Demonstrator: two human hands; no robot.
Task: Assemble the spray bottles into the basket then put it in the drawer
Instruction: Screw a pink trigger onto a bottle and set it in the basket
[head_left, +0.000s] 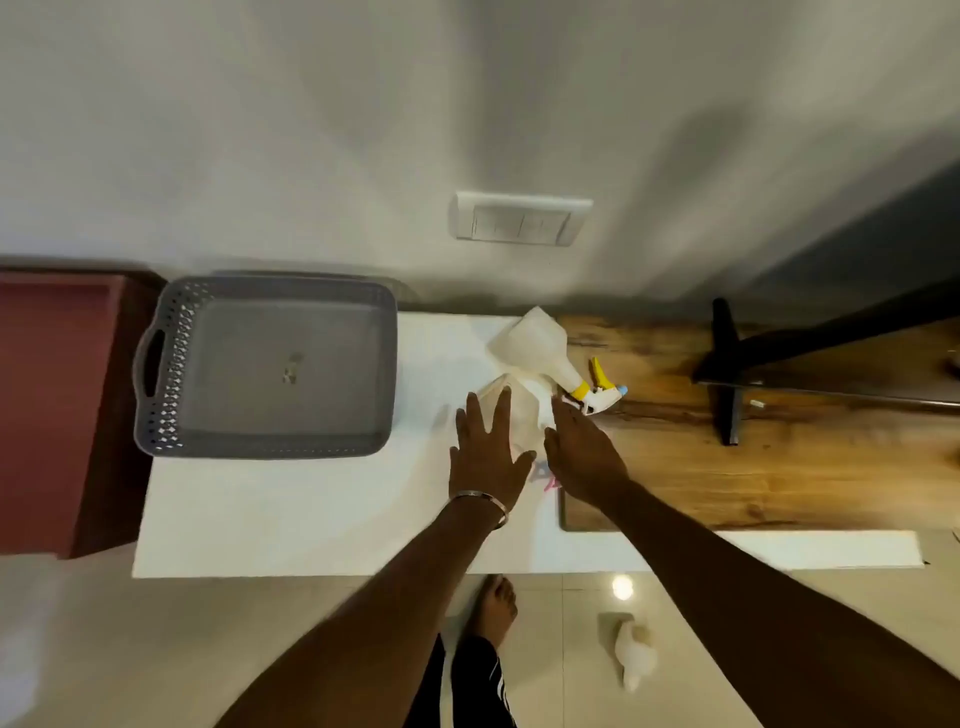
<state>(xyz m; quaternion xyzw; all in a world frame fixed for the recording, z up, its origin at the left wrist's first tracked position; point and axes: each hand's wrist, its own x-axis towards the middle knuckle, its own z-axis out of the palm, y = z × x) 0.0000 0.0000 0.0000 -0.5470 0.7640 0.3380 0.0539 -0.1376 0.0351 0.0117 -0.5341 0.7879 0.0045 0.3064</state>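
An empty grey perforated basket (171, 364) with a side handle stands at the left end of the white table (291, 509). Two white spray bottles lie on the table to its right. One spray bottle (535, 345) has a yellow collar and trigger head pointing right. The other bottle (524, 415) lies between my hands, partly hidden, with a pink part showing near my wrists. My left hand (491, 457) hovers over it with fingers spread. My right hand (582, 447) reaches in from the right, fingers extended by the bottle. Neither hand grips anything.
A wooden board (753, 467) covers the table's right part, with a black stand (727, 374) on it. A dark red cabinet (57, 405) stands left of the basket. A white object (635, 660) lies on the tiled floor near my foot. A wall switch plate (519, 218) sits behind.
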